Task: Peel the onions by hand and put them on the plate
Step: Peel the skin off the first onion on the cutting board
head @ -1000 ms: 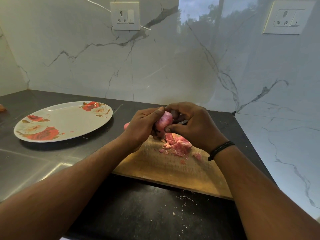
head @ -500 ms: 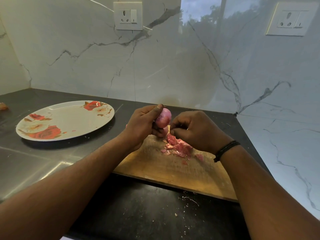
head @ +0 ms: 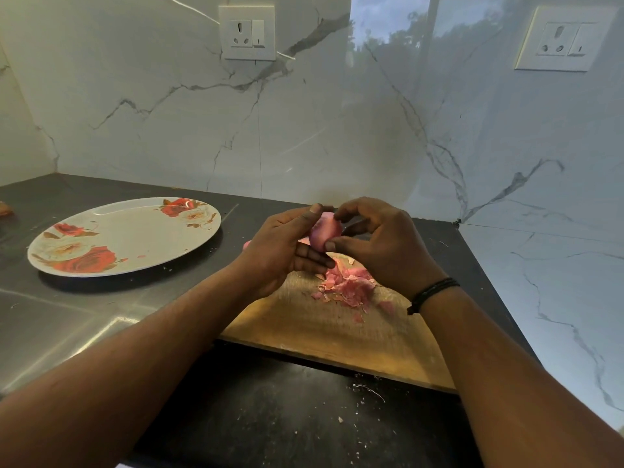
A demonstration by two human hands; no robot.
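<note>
While the left hand (head: pixel 280 246) holds the pink peeled onion (head: pixel 324 233) in a curled grip at frame centre, the right hand (head: pixel 381 246) pinches it above the wooden chopping board (head: pixel 324 329); the rose-patterned plate (head: pixel 101 214) sits centre left.

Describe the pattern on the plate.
The plate is white with red and cream roses near its rim, seen in the head view.

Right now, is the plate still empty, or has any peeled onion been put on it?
Empty of onions. The plate shows only its rose print and a tiny pink scrap; the onion is held between both hands above the cutting board.
</note>
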